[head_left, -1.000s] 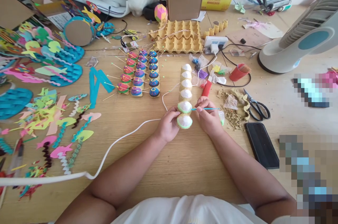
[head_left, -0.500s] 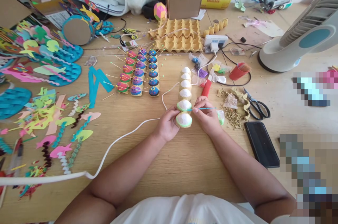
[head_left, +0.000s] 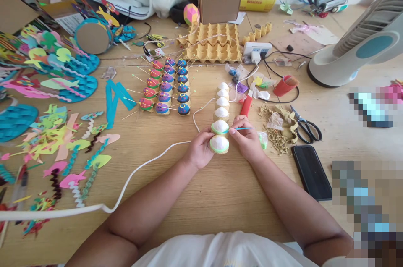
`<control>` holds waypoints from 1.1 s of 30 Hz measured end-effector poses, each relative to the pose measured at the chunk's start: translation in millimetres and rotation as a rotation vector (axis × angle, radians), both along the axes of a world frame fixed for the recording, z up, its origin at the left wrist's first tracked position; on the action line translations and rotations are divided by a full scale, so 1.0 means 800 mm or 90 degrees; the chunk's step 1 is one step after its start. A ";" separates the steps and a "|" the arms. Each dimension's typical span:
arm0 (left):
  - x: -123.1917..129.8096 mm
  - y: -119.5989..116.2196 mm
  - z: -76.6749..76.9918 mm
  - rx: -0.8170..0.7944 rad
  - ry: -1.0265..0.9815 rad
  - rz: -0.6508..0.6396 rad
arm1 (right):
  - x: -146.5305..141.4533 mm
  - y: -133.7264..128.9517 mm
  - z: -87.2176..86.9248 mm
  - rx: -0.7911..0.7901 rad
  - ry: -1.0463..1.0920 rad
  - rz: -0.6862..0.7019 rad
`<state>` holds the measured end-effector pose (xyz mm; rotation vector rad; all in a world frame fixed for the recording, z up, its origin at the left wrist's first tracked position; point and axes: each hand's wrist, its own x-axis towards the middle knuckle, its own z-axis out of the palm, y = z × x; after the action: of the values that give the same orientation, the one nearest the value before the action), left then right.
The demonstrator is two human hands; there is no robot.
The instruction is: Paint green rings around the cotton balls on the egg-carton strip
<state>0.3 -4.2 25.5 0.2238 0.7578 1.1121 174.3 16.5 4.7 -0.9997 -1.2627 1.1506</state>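
My left hand (head_left: pixel 201 149) grips the near end of an egg-carton strip (head_left: pixel 222 113) with a row of white domes on its cups. Light green edging (head_left: pixel 219 150) runs round the base of the nearest two domes. Between the thumb and fingers of my right hand (head_left: pixel 247 139) is a thin blue stick-like tool (head_left: pixel 246 128). Its tip touches the green edge of the second dome from me. Behind the right hand lies a red-handled tool (head_left: pixel 247 104), and a small bag of green clay-like material (head_left: pixel 262 140) rests beside that hand.
Three rows of painted carton caterpillars (head_left: pixel 163 86) stand at the left. Colourful paper fish and scraps (head_left: pixel 72 145) cover the far left. On the right are scissors (head_left: pixel 307 128), a phone (head_left: pixel 311 171) and a fan (head_left: pixel 355 44). A white cable (head_left: pixel 151 160) crosses the table.
The far end of the carton strip has swung slightly to the right and towards me. Both hands stay almost in the same place, with the blue tool still at the second dome.
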 end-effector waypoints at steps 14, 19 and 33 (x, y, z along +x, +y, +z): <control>0.002 0.001 0.003 -0.003 0.033 -0.001 | 0.000 -0.001 -0.001 -0.007 0.012 -0.001; 0.001 0.000 0.001 0.004 0.025 0.001 | 0.000 -0.001 -0.002 -0.005 0.032 0.004; 0.001 -0.001 0.004 0.002 0.036 -0.002 | 0.002 0.000 -0.006 -0.005 -0.001 0.005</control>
<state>1.2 -5.1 28.3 0.2604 0.8056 1.1073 176.1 16.4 -0.4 -1.0015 -1.2658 1.1617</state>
